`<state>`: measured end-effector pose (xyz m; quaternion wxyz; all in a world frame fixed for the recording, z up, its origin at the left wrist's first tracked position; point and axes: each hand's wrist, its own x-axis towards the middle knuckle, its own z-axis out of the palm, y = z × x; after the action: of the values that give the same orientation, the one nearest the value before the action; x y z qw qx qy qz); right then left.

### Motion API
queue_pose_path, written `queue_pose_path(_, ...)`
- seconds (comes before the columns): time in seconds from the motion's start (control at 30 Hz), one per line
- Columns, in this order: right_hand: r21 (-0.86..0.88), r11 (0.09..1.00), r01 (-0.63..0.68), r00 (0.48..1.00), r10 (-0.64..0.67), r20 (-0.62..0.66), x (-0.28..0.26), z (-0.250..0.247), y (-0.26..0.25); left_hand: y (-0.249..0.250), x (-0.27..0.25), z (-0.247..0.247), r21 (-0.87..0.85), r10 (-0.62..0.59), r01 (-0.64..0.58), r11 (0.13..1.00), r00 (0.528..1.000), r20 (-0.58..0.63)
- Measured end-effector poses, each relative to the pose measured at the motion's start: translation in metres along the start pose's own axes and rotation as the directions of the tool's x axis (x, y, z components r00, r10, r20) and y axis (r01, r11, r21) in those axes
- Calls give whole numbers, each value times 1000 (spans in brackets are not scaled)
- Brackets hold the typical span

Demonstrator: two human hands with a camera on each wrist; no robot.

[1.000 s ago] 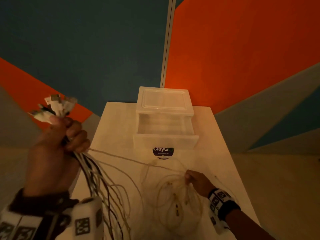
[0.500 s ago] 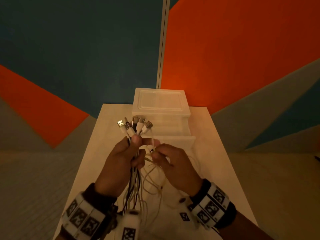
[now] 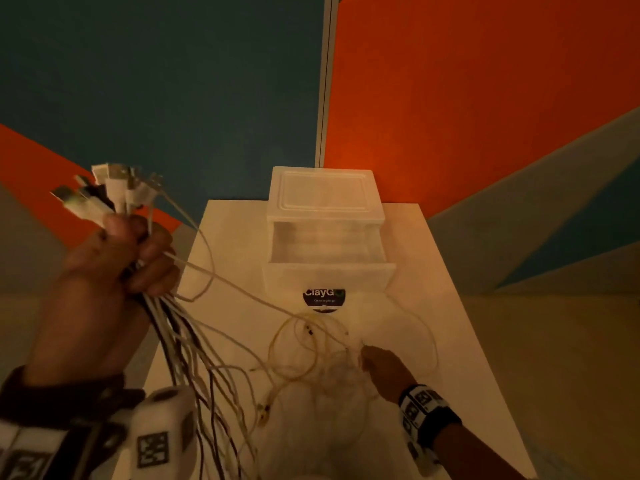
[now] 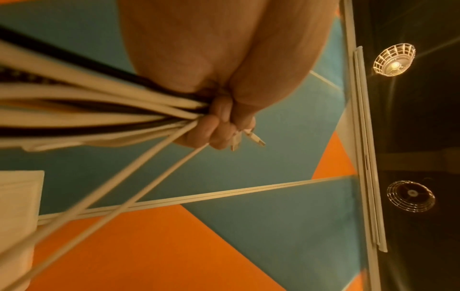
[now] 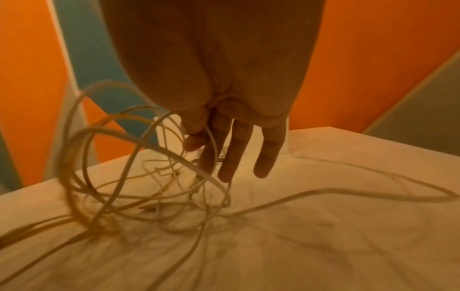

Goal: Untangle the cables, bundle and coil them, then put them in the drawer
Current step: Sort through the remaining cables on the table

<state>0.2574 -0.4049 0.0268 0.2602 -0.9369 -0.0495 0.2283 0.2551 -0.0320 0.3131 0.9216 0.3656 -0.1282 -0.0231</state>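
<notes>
Drawer (image 3: 329, 275) open on table (image 3: 450, 323) | left hand (image 3: 104, 289) fingers grip cables (image 3: 173, 344) | right hand (image 3: 384, 370) fingers pinch strand (image 3: 242, 290)

Dim, warm orange light fell from a caged ceiling lamp (image 4: 394, 60), with flare streaks, motion-blurred cables (image 4: 74, 94) and bowed edges.

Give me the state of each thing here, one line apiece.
drawer: open, nothing seen inside.
cables: plug ends bunched, far ends tangled on the table.
left hand: raised, grips the cables.
right hand: low, pinches one strand.
</notes>
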Motion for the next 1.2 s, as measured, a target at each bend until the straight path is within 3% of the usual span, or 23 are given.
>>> queue_pose_path(0.1, -26, 999, -32, 999, 33, 13, 2, -3, 14, 9, 3, -13, -425, -89, 143, 894, 986, 145)
queue_pose_path(0.2, 72, 996, -53, 998, 56, -41, 7, -16, 22, 18, 4, -34, -485, -136, 144, 863, 989, 53)
queue_pose_path(0.27, 285, 958, 19, 978, 41, -203, 5, -36, 10, 20, 3, -41, -450, -135, 137, 883, 990, 37)
queue_pose_path(0.3, 362, 929, 78, 954, 37, -299, 1, -51, -3, 16, 4, -42, -395, -128, 134, 909, 991, 43)
queue_pose_path(0.37, 392, 897, 204, 894, -8, -447, -14, -87, -40, 2, 0, -34, -22, -88, 88, 996, 996, -12)
queue_pose_path(0.4, 348, 893, 285, 858, -76, -508, -24, -104, -60, -8, -2, -25, 156, -56, 62, 986, 997, -45)
queue_pose_path(0.47, 298, 851, 434, 797, -208, -567, -43, -133, -95, -34, -7, -5, 356, -7, 55, 933, 991, -135)
queue_pose_path(0.57, 336, 747, 574, 769, -350, -535, -69, -154, -141, -69, -12, 23, 436, -43, 133, 890, 977, -211)
queue_pose_path(0.7, 128, 794, 594, 761, -503, -410, -87, -142, -183, -96, -9, 52, 543, -102, 189, 818, 977, -186)
queue_pose_path(0.93, 65, 797, 601, 741, -524, -419, -104, -107, -205, -105, -13, 62, 582, -138, 248, 774, 964, -228)
queue_pose_path(1.03, 75, 801, 594, 778, -547, -308, -103, -97, -200, -103, -15, 65, 522, -138, 238, 819, 965, -223)
queue_pose_path(1.1, 153, 802, 578, 808, -536, -244, -96, -91, -178, -93, -12, 58, 453, -77, 176, 874, 970, -230)
queue_pose_path(1.2, 271, 873, 405, 909, -352, -224, -79, -88, -111, -62, -4, 33, 314, -2, 70, 947, 977, -212)
